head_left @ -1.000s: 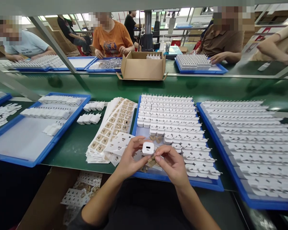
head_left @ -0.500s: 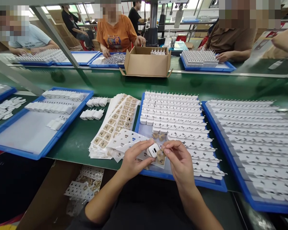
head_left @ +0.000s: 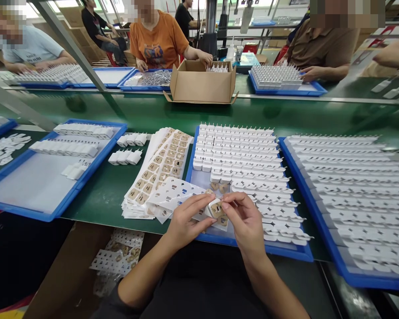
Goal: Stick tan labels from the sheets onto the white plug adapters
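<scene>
A small white charger (head_left: 214, 207) is pinched between the fingers of the left hand (head_left: 186, 221), low in the middle of the view, above the near edge of a blue tray (head_left: 252, 246). The right hand (head_left: 244, 223) is brought up against it from the other side, thumb and forefinger pressed together on a tan sticker (head_left: 218, 209) that is laid on the charger's face. The two hands are touching the same piece, fingertips close together.

Just under the hands a few loose tan stickers (head_left: 219, 187) are seen on the tray floor. The rest of that tray is filled with rows of white chargers (head_left: 239, 150). Just left of the tray, a fanned stack of sticker sheets (head_left: 159, 170) is spread on the green table (head_left: 103, 195); the nearest sheets are punched out and white. Farther left, two short rows of finished chargers (head_left: 128, 149) are set on the table beside a second blue tray (head_left: 23, 212). To the right, a third tray (head_left: 349, 278) is packed with white parts. Beyond a green conveyor (head_left: 286, 117) an open cardboard box (head_left: 202, 86) is placed, and other people are seated at trays behind it.
</scene>
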